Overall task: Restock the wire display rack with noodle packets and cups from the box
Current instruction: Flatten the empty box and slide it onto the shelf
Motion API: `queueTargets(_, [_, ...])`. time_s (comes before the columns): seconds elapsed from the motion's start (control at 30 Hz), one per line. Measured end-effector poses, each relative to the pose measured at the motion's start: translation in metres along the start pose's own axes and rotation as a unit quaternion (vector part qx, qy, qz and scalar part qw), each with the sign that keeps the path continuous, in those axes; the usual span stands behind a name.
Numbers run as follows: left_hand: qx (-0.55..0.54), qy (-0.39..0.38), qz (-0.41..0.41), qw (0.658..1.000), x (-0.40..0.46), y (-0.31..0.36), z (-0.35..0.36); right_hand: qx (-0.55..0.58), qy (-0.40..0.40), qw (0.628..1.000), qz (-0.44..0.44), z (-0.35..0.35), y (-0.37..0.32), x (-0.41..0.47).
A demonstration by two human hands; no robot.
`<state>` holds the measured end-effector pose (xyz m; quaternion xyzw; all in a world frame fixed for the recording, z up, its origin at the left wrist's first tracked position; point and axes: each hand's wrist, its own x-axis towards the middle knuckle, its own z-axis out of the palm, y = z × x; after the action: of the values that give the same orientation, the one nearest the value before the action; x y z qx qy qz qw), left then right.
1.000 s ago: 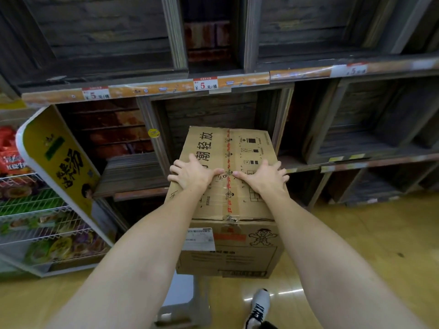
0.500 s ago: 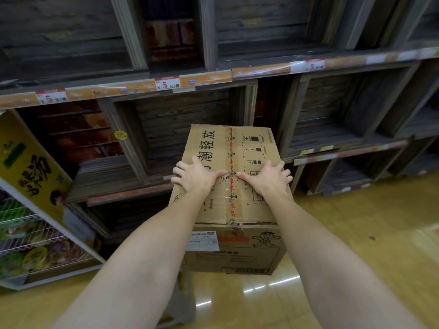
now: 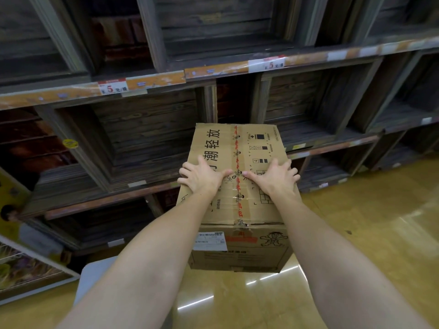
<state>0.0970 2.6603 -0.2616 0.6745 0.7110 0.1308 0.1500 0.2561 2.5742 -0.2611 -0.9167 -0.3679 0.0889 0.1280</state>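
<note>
rack (image 3: 26,269) at far left edge, wire shelves with blurred packets | left hand (image 3: 202,178) flat on box (image 3: 237,210) top, fingers spread, thumb by the red tape seam | box sealed, on grey stand (image 3: 95,276), before wooden shelves (image 3: 142,138) | right hand (image 3: 273,179) flat on top, fingers spread, right of seam

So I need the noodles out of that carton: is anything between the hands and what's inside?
Yes. The box is sealed: clear tape with red print runs along the top seam, flaps closed. The left hand and right hand rest flat on either side of it.
</note>
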Motion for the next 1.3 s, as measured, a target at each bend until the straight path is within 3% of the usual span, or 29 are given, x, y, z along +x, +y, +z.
queueTargets(0.6, [0.015,-0.045,0.125,0.991,0.025,0.139,0.067,0.027,0.048,0.989,0.135,-0.019,0.09,0.081])
queueTargets(1.0, [0.024,-0.048,0.119,0.991,0.051,0.166,0.083,0.022,0.045,0.99,0.133,-0.016,0.093,0.125])
queueTargets(1.3, [0.023,-0.024,0.085,0.996,0.032,0.214,0.096,0.023,0.035,0.994,0.101,-0.036,0.133,0.163])
